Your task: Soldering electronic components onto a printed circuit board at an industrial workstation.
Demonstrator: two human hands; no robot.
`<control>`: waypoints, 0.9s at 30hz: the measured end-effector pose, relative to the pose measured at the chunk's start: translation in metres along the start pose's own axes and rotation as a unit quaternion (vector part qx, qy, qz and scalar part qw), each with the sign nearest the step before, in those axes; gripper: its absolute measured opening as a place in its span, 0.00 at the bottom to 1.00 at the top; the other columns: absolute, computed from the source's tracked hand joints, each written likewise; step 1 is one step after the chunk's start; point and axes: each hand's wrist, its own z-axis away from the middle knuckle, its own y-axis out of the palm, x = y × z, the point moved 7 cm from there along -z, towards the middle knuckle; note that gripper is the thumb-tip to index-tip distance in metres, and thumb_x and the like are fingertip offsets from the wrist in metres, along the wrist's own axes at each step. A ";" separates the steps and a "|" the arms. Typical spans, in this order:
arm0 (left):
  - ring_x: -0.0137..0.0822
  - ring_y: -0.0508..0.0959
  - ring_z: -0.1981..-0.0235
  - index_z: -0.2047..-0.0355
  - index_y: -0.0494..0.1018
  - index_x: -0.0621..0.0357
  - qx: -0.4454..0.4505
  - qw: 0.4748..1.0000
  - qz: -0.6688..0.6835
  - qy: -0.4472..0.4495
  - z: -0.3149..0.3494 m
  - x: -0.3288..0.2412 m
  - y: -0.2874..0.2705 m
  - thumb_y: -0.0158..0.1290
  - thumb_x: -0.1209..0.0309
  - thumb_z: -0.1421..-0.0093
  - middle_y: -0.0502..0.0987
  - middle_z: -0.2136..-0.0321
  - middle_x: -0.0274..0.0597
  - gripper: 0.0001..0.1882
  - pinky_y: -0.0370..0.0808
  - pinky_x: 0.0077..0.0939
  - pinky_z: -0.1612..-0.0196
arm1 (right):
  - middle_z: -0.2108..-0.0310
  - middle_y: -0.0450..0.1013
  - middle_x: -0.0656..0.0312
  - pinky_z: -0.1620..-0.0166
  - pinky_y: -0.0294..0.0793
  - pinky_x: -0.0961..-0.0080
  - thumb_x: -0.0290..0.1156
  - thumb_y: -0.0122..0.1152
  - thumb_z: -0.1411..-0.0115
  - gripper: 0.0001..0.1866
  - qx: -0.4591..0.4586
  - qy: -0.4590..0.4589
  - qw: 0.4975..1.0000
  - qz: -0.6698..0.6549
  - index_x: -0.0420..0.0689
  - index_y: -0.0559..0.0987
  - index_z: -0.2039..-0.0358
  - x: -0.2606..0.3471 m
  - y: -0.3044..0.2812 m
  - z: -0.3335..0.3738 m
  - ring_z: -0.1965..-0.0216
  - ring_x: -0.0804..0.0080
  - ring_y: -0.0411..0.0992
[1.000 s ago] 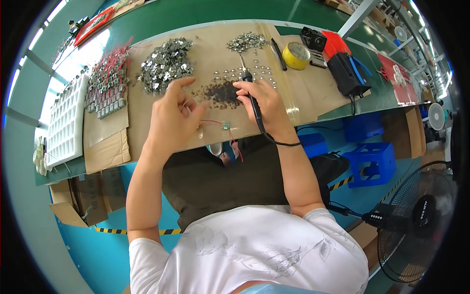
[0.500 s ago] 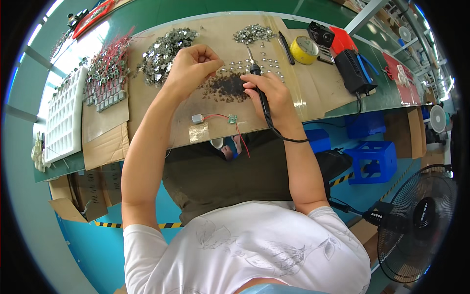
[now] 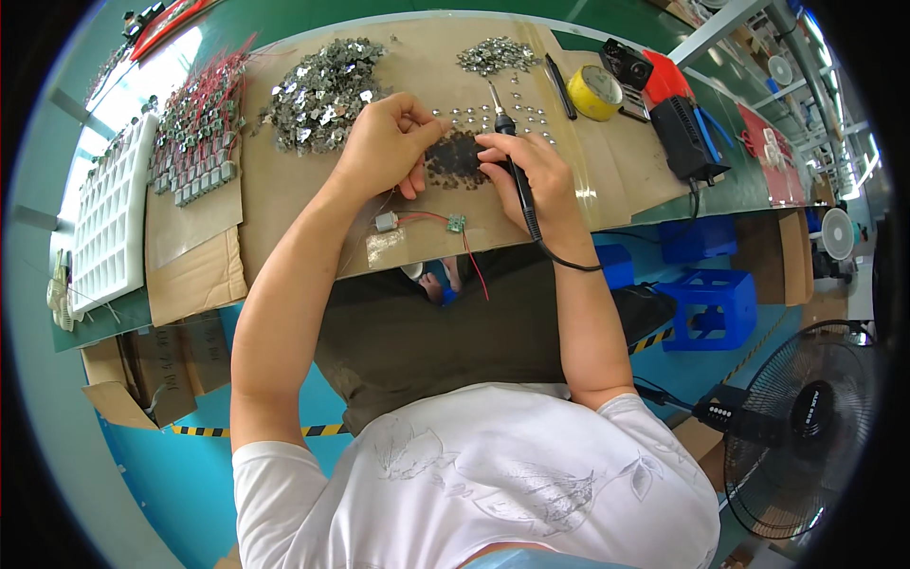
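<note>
The right hand (image 3: 542, 178) is closing its thumb and fingers around the iron (image 3: 521, 182), and the metal tip is pointing away from the person, beyond this hand. The cable is running down from the handle and crossing the right wrist. The left hand (image 3: 387, 142) is staying in the air, its fingers curling and its thumb and forefinger coming near each other; whether they are pinching some small piece, I cannot tell. Between the two hands, the dark bits (image 3: 457, 159) are lying in a loose patch on the cardboard (image 3: 294, 194). Just below the left hand, nearer to the person, the motor (image 3: 386, 222) is resting, and its red wires (image 3: 422, 216) are leading to the green board (image 3: 456, 224), which is lying below and left of the right hand. Another red wire is hanging from the board over the table edge. Beyond the left hand, the silver plates (image 3: 327, 90) are forming a big heap. Beyond the right hand, the shiny beads (image 3: 496, 56) are making a smaller pile. To the right of that hand, the pen (image 3: 560, 87) and the yellow tape (image 3: 594, 93) are lying side by side.
</note>
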 end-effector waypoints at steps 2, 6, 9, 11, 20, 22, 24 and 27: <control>0.27 0.76 0.89 0.64 0.74 0.65 0.021 0.999 0.040 0.015 -0.002 0.002 0.005 0.61 0.67 0.32 0.75 0.85 0.36 0.13 0.69 0.20 0.89 | 0.68 0.83 0.60 0.60 0.78 0.70 0.14 0.72 0.49 0.21 -0.003 -0.003 1.000 0.010 0.44 0.82 0.54 0.000 -0.001 0.000 0.66 0.63 0.79; 0.28 0.77 0.89 0.63 0.74 0.66 0.003 0.999 0.037 0.031 -0.004 0.003 0.001 0.61 0.67 0.32 0.75 0.85 0.36 0.13 0.72 0.21 0.88 | 0.69 0.82 0.60 0.61 0.77 0.68 0.16 0.71 0.47 0.20 0.002 -0.003 1.000 0.007 0.45 0.82 0.53 0.000 0.000 0.001 0.66 0.60 0.78; 0.28 0.77 0.88 0.63 0.74 0.66 -0.016 0.998 0.035 0.057 -0.006 0.004 -0.001 0.61 0.67 0.32 0.75 0.84 0.35 0.13 0.73 0.21 0.88 | 0.69 0.81 0.59 0.61 0.76 0.64 0.18 0.70 0.46 0.20 0.001 -0.003 1.000 -0.005 0.46 0.82 0.53 -0.001 0.001 0.002 0.67 0.57 0.77; 0.26 0.76 0.89 0.63 0.74 0.65 -0.016 0.997 0.058 0.048 -0.004 0.002 0.001 0.62 0.66 0.33 0.74 0.85 0.34 0.13 0.69 0.20 0.88 | 0.69 0.81 0.59 0.61 0.77 0.65 0.18 0.70 0.46 0.20 0.000 -0.006 1.000 -0.006 0.46 0.82 0.53 -0.001 0.001 0.001 0.67 0.58 0.77; 0.20 0.65 0.87 0.67 0.77 0.62 -0.003 0.992 -0.096 0.086 -0.008 0.012 0.005 0.64 0.68 0.35 0.73 0.85 0.29 0.10 0.59 0.23 0.83 | 0.67 0.82 0.59 0.60 0.78 0.66 0.16 0.69 0.45 0.20 -0.007 0.006 1.000 -0.027 0.45 0.82 0.52 0.003 -0.001 0.000 0.66 0.59 0.78; 0.20 0.66 0.85 0.68 0.78 0.63 0.001 0.988 -0.113 0.102 -0.005 0.008 0.007 0.65 0.69 0.37 0.73 0.85 0.29 0.10 0.61 0.23 0.81 | 0.65 0.83 0.57 0.59 0.79 0.70 0.16 0.67 0.42 0.20 -0.038 0.004 0.999 -0.010 0.43 0.81 0.48 0.005 -0.008 0.002 0.64 0.61 0.80; 0.20 0.67 0.83 0.69 0.79 0.64 0.001 0.985 -0.129 0.114 -0.003 0.005 0.008 0.65 0.70 0.39 0.73 0.85 0.29 0.09 0.63 0.23 0.79 | 0.64 0.84 0.54 0.59 0.81 0.74 0.16 0.64 0.37 0.21 -0.073 0.045 0.996 -0.039 0.39 0.78 0.44 -0.004 -0.013 0.015 0.65 0.62 0.83; 0.21 0.69 0.82 0.69 0.80 0.64 0.003 0.975 -0.164 0.149 0.001 -0.002 0.010 0.65 0.72 0.41 0.73 0.85 0.30 0.08 0.66 0.24 0.77 | 0.65 0.84 0.54 0.64 0.82 0.79 0.25 0.63 0.31 0.22 -0.115 0.149 0.967 -0.170 0.36 0.74 0.38 -0.015 -0.021 0.042 0.69 0.73 0.83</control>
